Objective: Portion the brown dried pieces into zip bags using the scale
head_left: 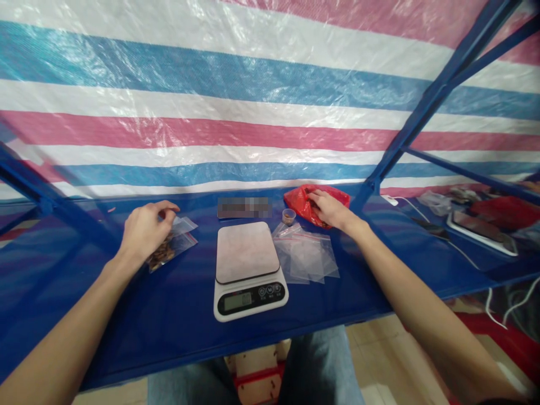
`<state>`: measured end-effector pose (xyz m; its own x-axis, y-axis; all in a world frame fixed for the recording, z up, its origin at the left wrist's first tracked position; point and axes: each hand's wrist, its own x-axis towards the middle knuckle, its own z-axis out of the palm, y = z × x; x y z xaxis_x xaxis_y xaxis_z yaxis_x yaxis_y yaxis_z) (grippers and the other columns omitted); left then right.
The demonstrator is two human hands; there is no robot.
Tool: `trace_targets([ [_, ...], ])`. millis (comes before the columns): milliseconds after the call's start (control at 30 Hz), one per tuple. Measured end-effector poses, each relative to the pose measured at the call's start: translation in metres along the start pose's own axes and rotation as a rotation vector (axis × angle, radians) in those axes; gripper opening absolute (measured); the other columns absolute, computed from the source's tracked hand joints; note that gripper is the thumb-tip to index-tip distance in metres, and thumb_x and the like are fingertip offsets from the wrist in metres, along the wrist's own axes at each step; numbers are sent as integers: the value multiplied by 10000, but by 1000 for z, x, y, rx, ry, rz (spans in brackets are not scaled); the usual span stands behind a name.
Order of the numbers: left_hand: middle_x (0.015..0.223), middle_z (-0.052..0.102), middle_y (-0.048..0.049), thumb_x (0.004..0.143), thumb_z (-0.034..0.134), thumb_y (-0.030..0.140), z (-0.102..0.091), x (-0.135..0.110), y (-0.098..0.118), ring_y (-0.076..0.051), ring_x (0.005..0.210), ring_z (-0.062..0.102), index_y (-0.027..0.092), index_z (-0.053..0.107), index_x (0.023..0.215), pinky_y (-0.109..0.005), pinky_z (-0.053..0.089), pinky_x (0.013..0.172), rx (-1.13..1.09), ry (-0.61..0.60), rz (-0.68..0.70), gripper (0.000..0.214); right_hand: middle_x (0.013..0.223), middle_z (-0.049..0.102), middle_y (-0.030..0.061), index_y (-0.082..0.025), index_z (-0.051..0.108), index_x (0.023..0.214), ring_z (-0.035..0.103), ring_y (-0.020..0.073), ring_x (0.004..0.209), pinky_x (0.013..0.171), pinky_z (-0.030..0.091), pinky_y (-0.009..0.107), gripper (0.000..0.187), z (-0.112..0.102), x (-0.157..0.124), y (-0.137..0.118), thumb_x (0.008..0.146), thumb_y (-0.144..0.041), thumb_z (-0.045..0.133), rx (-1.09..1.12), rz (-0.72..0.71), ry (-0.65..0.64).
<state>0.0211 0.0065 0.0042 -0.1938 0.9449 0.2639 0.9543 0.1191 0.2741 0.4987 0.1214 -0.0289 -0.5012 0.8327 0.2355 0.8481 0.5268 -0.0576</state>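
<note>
Red plastic bag (301, 201) lay on the blue shelf (177, 320) under the right hand (328, 207), its folds hiding the fingertips so their grip couldn't be told, while the curled left hand (147, 228) overlapped zip bags (184, 242) of brown pieces (159, 256), its hold equally unclear.

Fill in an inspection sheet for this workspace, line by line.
Surface: blue table, glossy.
Job's things: scale, display apparently 0.0; clear bags right of it; small cup beside the red bag; bagged brown pieces at left.
Clutter: blurred-out item behind the scale; white-edged device among plastic at far right.
Hands: left hand over the brown pieces, grip unclear; right hand at the red bag's opening, fingers partly hidden.
Cables: white cable at right.
Surroundings: striped sheet, blue frame.
</note>
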Motion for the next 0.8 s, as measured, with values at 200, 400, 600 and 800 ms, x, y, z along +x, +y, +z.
trace_targets([
  [200, 1050, 796, -111, 959, 381, 359, 1, 0, -2, -300, 983, 723, 222, 778, 1144, -381, 511, 870, 1, 3, 15, 459, 1411, 651, 239, -78, 668, 1349, 635, 324, 1296, 1110, 498, 413, 458, 5, 2, 5, 925, -28, 502, -57, 59, 51],
  [400, 991, 804, -88, 939, 419, 358, 3, 3, -3, -291, 978, 729, 218, 788, 1133, -358, 522, 879, -10, 1, -17, 439, 1365, 695, 211, -98, 716, 1258, 665, 318, 1252, 1097, 502, 398, 415, 5, 4, 10, 894, -13, 537, -23, 43, 75],
  [600, 1056, 807, -87, 948, 410, 346, 2, 2, -2, -278, 1015, 736, 226, 790, 1130, -317, 516, 844, 24, 7, -25, 438, 1311, 732, 208, -106, 736, 1220, 688, 300, 1221, 1071, 491, 358, 397, 4, 4, 6, 905, -7, 516, -43, 64, 111],
  [800, 1045, 811, -77, 945, 426, 349, 2, 3, -3, -263, 988, 736, 218, 792, 1124, -302, 518, 829, 32, 1, -9, 428, 1065, 794, 138, -151, 788, 963, 737, 280, 1016, 941, 527, 346, 261, -10, 2, 0, 900, -44, 558, 90, 78, 197],
])
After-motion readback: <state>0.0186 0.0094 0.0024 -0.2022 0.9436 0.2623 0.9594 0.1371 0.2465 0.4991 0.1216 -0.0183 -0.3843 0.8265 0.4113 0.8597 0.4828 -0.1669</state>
